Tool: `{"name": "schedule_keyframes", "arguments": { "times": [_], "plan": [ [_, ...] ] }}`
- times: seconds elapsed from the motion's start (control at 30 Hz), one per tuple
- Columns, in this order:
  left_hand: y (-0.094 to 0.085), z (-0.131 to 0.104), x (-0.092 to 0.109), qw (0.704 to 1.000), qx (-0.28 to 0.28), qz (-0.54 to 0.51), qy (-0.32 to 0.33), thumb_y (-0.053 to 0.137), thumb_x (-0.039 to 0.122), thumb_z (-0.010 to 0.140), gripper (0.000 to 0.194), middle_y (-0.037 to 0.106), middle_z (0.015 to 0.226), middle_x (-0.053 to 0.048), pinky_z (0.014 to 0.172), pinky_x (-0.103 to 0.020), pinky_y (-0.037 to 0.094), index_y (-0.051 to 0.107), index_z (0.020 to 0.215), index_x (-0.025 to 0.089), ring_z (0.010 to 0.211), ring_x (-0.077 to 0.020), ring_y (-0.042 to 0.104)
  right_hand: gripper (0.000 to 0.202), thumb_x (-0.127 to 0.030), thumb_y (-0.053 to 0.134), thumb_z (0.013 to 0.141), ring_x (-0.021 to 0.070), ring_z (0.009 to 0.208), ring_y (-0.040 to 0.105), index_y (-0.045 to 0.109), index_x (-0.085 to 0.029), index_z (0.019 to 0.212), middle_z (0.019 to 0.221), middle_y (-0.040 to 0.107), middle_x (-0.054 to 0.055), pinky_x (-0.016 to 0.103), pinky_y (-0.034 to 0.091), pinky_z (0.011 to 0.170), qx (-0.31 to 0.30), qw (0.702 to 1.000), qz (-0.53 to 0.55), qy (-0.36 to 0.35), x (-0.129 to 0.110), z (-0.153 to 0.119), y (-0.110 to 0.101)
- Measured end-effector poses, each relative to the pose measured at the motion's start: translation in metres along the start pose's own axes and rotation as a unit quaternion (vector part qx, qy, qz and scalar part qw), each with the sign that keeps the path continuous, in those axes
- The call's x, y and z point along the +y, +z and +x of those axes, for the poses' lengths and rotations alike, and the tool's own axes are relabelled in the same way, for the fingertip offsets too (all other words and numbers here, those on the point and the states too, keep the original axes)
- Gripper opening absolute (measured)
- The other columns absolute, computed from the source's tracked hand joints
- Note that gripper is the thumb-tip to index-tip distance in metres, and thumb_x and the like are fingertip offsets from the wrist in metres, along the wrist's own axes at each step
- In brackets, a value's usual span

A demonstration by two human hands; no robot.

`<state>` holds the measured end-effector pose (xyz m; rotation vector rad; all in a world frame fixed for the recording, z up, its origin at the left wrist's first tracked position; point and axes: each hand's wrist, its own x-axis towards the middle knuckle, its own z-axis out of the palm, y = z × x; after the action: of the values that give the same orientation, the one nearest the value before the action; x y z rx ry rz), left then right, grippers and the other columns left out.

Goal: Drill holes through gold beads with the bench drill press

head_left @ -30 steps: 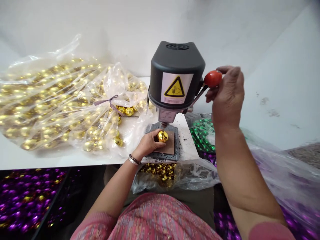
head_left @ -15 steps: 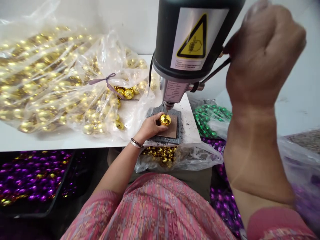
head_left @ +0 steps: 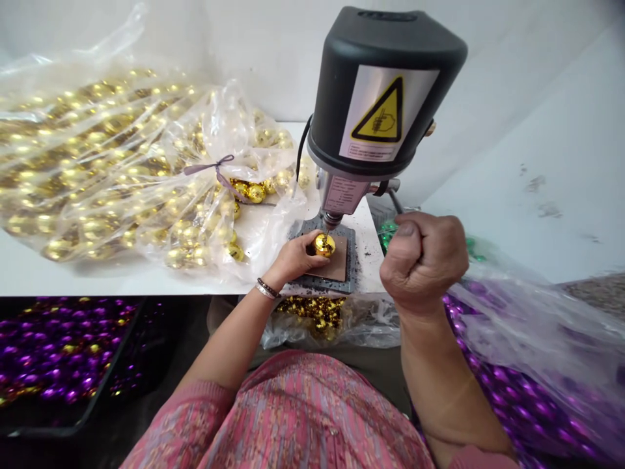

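My left hand (head_left: 299, 259) pinches a shiny gold ball (head_left: 325, 244) between thumb and fingers. The ball rests on a brown board (head_left: 336, 260) on the dark base plate (head_left: 350, 251) of a small drill press (head_left: 385, 98). A thin drill bit (head_left: 327, 231) reaches down to the ball's top; I cannot tell how deep it goes. My right hand (head_left: 424, 260) is wrapped round the press's feed lever (head_left: 395, 200), its end hidden in the fist.
A tied clear bag of gold balls (head_left: 97, 169) covers the table's left. Below the front edge hangs a bag of small gold pieces (head_left: 312, 312). A dark bin of purple and gold beads (head_left: 58, 352) stands lower left, purple beads (head_left: 527, 397) lower right. Dark shavings surround the base.
My right hand has swung the feed lever down and towards me, and the chuck and bit are lower over the ball. My left hand still holds the ball. The view has shifted slightly.
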<state>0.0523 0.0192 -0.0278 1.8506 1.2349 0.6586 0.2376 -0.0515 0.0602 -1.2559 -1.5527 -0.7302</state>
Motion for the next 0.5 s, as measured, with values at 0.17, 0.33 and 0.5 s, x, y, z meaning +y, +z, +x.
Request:
{"name": "schedule_keyframes", "arguments": {
  "times": [0.17,0.33,0.5],
  "plan": [
    [-0.001,-0.001,0.001,1.000,-0.009,0.009,0.012,0.076,0.029,0.074,0.060,0.074,0.115,-0.002,0.096,-0.032,0.049,0.064,0.132,0.021,0.104,-0.0229,0.066,0.015,-0.019,0.044,0.092,0.0148,0.074,0.052,0.059,-0.021,0.094,0.079,0.060,0.003,0.032,0.042,0.074,0.002,1.000,0.011,0.012,-0.001,-0.009,0.002],
    [0.001,-0.001,0.000,1.000,0.001,0.010,0.010,0.077,0.029,0.073,0.059,0.073,0.115,-0.002,0.099,-0.033,0.048,0.064,0.130,0.022,0.105,-0.0227,0.066,0.016,-0.021,0.044,0.092,0.0138,0.075,0.054,0.060,-0.022,0.095,0.079,0.061,0.002,0.031,0.044,0.076,0.004,0.999,0.017,0.034,-0.002,-0.013,0.005],
    [0.002,-0.002,0.001,1.000,0.008,0.011,0.003,0.078,0.027,0.072,0.061,0.073,0.116,-0.003,0.100,-0.033,0.048,0.064,0.131,0.021,0.107,-0.0236,0.066,0.014,-0.020,0.045,0.092,0.0137,0.076,0.056,0.058,-0.021,0.096,0.080,0.062,0.002,0.032,0.045,0.076,0.036,0.998,0.043,0.026,-0.003,-0.019,0.011]
  ]
}}
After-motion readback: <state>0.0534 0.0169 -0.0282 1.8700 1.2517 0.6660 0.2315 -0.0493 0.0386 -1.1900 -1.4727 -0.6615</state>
